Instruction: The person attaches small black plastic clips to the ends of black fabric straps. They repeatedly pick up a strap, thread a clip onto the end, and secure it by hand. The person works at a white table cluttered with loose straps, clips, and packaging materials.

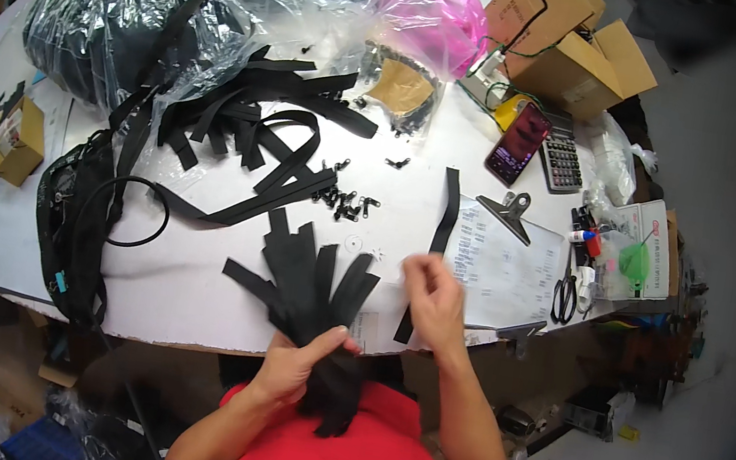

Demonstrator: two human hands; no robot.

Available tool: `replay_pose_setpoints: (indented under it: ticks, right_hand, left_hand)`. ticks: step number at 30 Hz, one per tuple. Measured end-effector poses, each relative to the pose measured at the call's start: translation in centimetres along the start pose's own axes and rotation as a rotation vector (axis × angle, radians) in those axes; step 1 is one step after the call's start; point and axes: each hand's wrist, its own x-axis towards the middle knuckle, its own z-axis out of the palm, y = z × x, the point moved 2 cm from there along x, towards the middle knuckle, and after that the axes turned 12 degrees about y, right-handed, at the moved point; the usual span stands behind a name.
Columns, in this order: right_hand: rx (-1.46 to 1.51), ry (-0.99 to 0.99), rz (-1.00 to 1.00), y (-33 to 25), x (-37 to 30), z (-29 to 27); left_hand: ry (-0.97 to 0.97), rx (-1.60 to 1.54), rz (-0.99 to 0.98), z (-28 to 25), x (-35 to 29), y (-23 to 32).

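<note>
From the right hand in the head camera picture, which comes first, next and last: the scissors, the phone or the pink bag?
Starting from the right hand:
1. Scissors, to its right by the table's edge.
2. Phone, farther up the table, beside the calculator.
3. Pink bag, farthest, at the far end of the table near the cardboard boxes.

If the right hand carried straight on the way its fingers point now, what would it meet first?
Probably the long black strip lying on the white table. The right hand is blurred, fingers pointing up and away from the body, with the strip just beyond; its height above the table is unclear.
</note>
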Motion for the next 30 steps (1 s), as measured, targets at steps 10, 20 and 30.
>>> replay_pose_setpoints:
  ticks: [10,20,30]
  right_hand:
    - [-0.198,0.295,-0.222,1.9,2.5,-1.1]
    - [-0.153,-0.233,-0.499,-2.4,-11.2,-1.3]
    - [1.215,-0.727,0.693,-2.7,-6.4,-0.5]
  left_hand:
    - [0.066,-0.278,-0.131,0.5,0.7,0.1]
    - [-0.016,-0.388,-0.129,0.7,1.3,-2.4]
    - [-0.53,0.164,-0.437,5.9,-2.9,0.5]
